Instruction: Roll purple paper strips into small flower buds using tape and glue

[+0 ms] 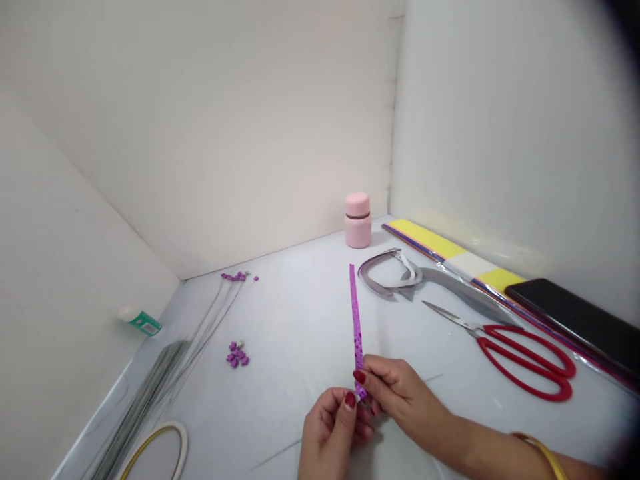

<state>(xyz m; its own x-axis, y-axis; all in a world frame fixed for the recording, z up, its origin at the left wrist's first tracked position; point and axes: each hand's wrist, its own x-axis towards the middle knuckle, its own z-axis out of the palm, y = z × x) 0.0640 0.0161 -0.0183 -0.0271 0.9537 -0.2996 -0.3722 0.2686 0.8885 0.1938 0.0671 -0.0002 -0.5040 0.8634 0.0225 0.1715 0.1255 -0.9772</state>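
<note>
A narrow purple glitter strip (pixel 355 320) stands out away from me, its lower end pinched between both my hands. My right hand (pixel 400 393) is closed on the strip with thumb and fingertips. My left hand (pixel 335 427) is closed at the strip's bottom end, where a small purple folded or rolled bit shows between the fingertips. Exactly how that end is shaped is partly hidden by my fingers. A thin grey wire (pixel 280 451) shows on the left of my hands, and a similar thin line appears on the right. Whether they join under my hands I cannot tell.
Red-handled scissors (pixel 525 360), grey curled strips (pixel 390 273), a black phone (pixel 575 317) and packaged coloured sheets (pixel 430 239) lie right. A pink jar (pixel 358 223) stands behind. Left are purple pieces (pixel 237 355), wire-stemmed ones (pixel 235 277), bundled wires (pixel 145 393), a tape roll (pixel 183 443) and a green-white tube (pixel 145 324).
</note>
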